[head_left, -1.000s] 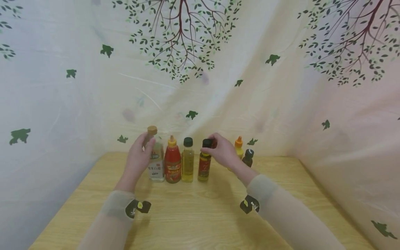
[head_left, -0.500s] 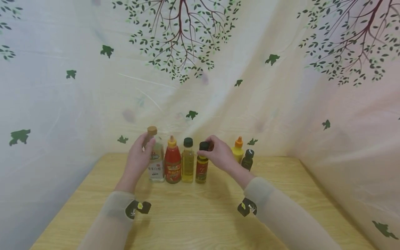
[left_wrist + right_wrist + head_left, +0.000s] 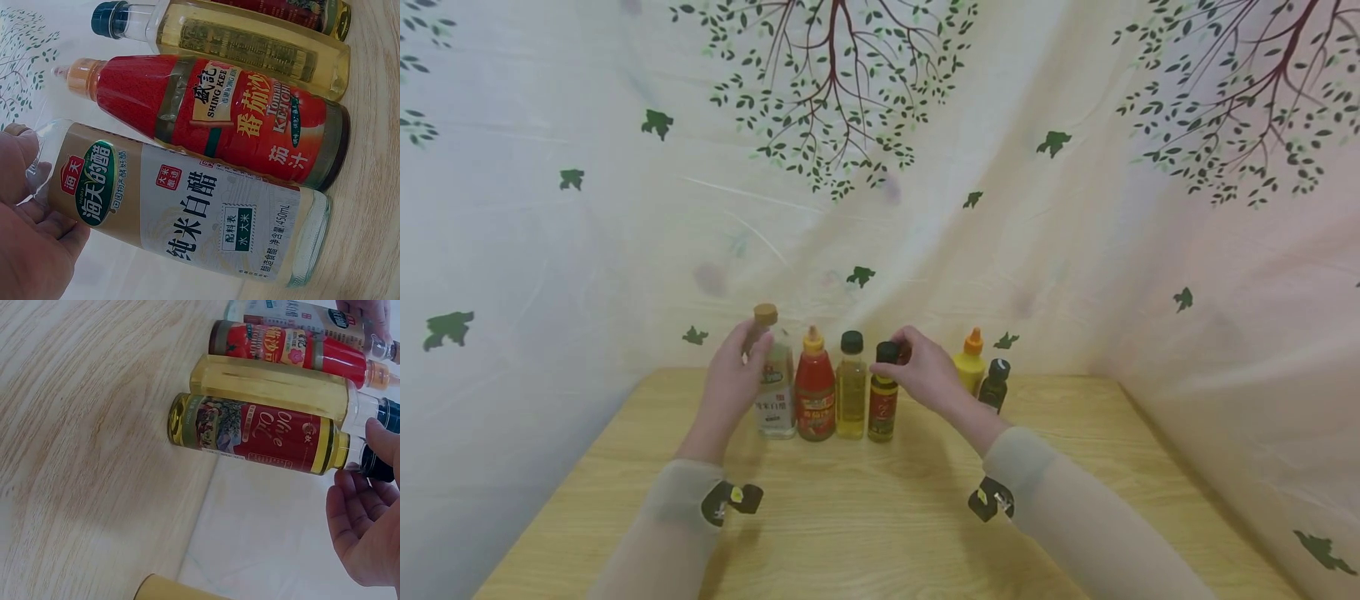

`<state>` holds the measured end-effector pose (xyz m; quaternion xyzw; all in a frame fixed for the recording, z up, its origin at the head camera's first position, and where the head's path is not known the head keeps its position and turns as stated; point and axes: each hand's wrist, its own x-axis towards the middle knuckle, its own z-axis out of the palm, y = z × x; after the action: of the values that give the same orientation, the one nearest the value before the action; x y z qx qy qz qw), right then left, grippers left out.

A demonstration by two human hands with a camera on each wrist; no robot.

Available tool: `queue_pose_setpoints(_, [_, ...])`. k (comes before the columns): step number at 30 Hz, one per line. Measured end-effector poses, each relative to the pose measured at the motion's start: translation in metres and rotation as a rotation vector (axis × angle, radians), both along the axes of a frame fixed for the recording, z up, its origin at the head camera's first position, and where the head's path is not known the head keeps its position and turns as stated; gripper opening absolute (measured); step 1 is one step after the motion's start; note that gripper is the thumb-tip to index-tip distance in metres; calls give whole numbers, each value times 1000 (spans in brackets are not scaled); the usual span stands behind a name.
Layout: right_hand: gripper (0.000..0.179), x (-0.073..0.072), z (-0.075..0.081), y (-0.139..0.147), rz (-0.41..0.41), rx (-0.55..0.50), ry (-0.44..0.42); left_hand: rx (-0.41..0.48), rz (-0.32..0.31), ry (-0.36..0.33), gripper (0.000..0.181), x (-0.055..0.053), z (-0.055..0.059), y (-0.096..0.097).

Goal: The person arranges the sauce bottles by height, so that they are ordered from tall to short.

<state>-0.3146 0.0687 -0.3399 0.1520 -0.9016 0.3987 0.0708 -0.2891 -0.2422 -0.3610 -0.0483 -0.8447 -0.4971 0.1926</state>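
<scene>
My left hand point(image 3: 733, 371) grips the neck of a white rice vinegar bottle point(image 3: 187, 206), which stands upright at the left end of a row. Beside it are a red tomato ketchup bottle point(image 3: 816, 396) with a yellow tip and a clear bottle of pale yellow oil point(image 3: 850, 400) with a dark green cap. At the row's right end, my right hand point(image 3: 928, 371) pinches the olive oil bottle point(image 3: 262, 434) near its black cap, thumb on one side and fingers on the other. That bottle's red label faces front, and it stands close against the pale oil bottle.
Behind my right wrist stand a yellow squeeze bottle point(image 3: 967, 367) with an orange tip and a small dark bottle point(image 3: 993, 389), both partly hidden by the forearm. A leaf-printed curtain point(image 3: 925, 250) hangs along the back edge of the wooden table point(image 3: 850, 517).
My right hand has slid the olive oil bottle left and slightly nearer, up to the pale oil bottle. The left hand and the vinegar bottle have stayed in place.
</scene>
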Motion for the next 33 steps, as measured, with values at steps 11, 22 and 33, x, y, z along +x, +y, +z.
queue_pose_setpoints(11, [46,-1,-3,-3,-1,3,-1,9,-4,-26,70,0,1,-1])
queue_pose_setpoints(22, [63,0,-4,1,24,-33,5,7,-6,-32,72,-2,0,-1])
queue_pose_setpoints(33, [76,5,9,36,28,-11,71,3,1,-27,73,-1,1,0])
